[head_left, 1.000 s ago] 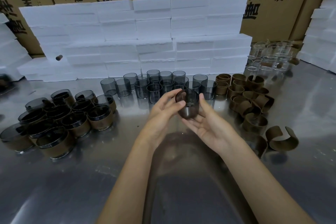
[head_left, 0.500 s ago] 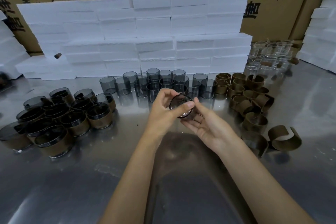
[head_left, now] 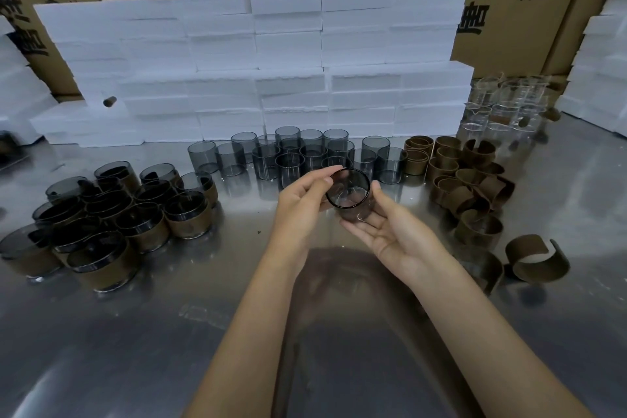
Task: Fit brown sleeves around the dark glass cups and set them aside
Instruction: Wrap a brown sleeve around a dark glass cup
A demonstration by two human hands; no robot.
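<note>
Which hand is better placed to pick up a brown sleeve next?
Right hand: the loose brown sleeves lie on its side, and it only cradles the dark glass cup, while the left hand pinches its rim.

Both bare forearms reach forward from the lower edge and converge at mid-frame. The left hand (head_left: 302,204) is turned knuckles up, its thumb and fingertips curled in a pinching grip on the dark cup's (head_left: 349,195) rim. The right hand (head_left: 390,231) lies palm up with fingers nearly straight, cradling the cup from below, thumb raised beside it.
</note>
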